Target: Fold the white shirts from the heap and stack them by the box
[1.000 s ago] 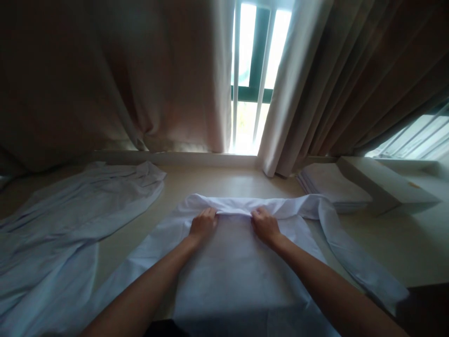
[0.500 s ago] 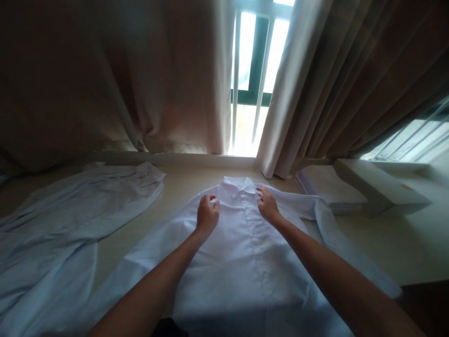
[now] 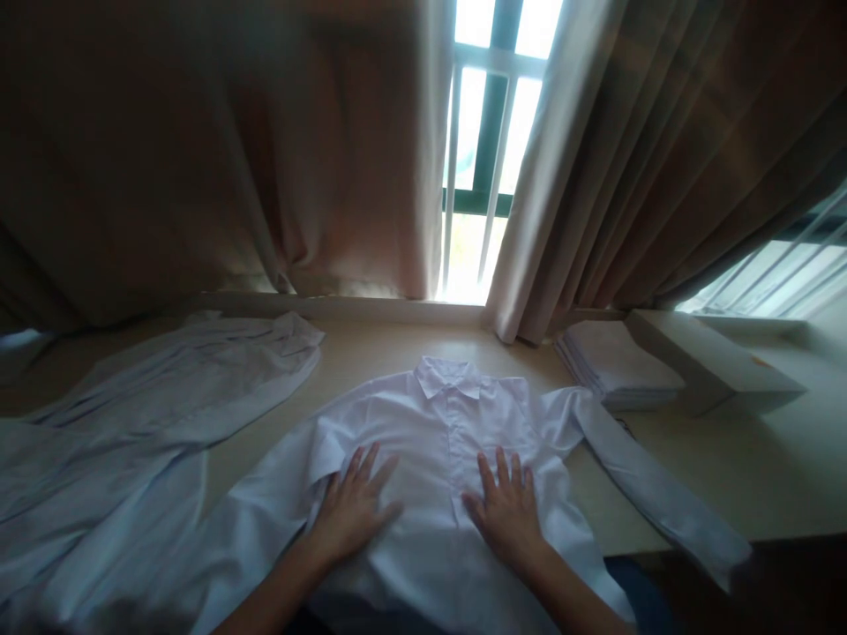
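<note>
A white collared shirt (image 3: 423, 459) lies face up on the pale table (image 3: 371, 339), its collar toward the window and its buttoned front running down the middle. My left hand (image 3: 357, 507) rests on the left half of the shirt front, fingers spread. On the other side of the button strip, my right hand (image 3: 506, 507) lies flat with fingers apart. One sleeve stretches out to the right and hangs past the table's front edge; the other spreads to the lower left.
Several white shirts (image 3: 198, 379) lie in a loose layered pile at the left. At the back right, a stack of folded white cloth (image 3: 612, 357) sits beside a white box (image 3: 718, 357). Brown curtains (image 3: 357, 176) hang behind the table around a barred window (image 3: 486, 150).
Both hands have moved from beside the collar down to the shirt's middle, and their curled fingers have spread out flat. The shirt has shifted a little toward me.
</note>
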Available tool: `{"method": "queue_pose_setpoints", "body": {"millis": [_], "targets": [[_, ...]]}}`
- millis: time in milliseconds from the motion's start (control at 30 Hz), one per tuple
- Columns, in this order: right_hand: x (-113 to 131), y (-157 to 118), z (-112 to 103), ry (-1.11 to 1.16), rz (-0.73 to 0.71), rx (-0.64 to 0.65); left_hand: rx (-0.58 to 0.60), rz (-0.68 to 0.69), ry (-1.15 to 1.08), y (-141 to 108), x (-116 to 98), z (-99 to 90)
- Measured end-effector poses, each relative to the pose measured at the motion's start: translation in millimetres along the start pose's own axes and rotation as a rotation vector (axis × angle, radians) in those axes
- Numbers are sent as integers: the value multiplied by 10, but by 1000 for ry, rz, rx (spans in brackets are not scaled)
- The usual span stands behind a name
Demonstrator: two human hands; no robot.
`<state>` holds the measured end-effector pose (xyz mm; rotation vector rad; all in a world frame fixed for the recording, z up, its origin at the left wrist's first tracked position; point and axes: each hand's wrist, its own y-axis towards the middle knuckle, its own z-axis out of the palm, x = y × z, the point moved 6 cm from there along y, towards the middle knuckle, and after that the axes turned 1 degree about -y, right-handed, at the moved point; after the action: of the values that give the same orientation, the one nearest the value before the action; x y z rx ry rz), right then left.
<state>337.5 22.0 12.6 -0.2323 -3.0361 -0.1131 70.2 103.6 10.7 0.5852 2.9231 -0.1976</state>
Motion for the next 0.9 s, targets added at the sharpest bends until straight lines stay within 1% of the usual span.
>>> {"method": "queue_pose_setpoints", "body": {"millis": [67, 133, 233, 267, 333, 400, 433, 467, 533, 600, 667, 733, 800, 900], "targets": [[105, -39, -128, 25, -29, -19, -12, 0, 36, -112, 2, -77], [160, 35, -274, 53, -58, -45, -76, 23, 44, -124, -110, -171], [181, 290, -422, 63, -117, -110, -221, 107, -10, 64, -385, -266], [169, 382, -422, 55, -131, -116, -250, 118, -22, 161, -456, -261], [93, 522, -341, 33, -118, -83, -253, 78, -19, 351, -518, -187], [-21, 555, -214, 20, -83, -33, -229, 11, 2, 456, -497, -76], [-76, 530, -163, 18, -74, -26, -222, -3, 10, 463, -478, -27], [-125, 485, -131, 19, -71, -34, -220, 9, 16, 443, -468, 14], [-194, 383, -115, 30, -88, -65, -221, 79, 16, 356, -473, 55], [-242, 341, -143, 59, -112, -85, -225, 137, 1, 282, -484, 30], [-291, 407, -198, 92, -125, -113, -254, 135, -24, 300, -467, -60], [-356, 551, -244, 100, -115, -157, -312, 73, -40, 413, -400, -175], [-430, 698, -229, 73, -89, -164, -348, -7, -39, 569, -298, -245], [-552, 795, -101, 8, -2, -97, -289, -91, -18, 741, -141, -193]]}}
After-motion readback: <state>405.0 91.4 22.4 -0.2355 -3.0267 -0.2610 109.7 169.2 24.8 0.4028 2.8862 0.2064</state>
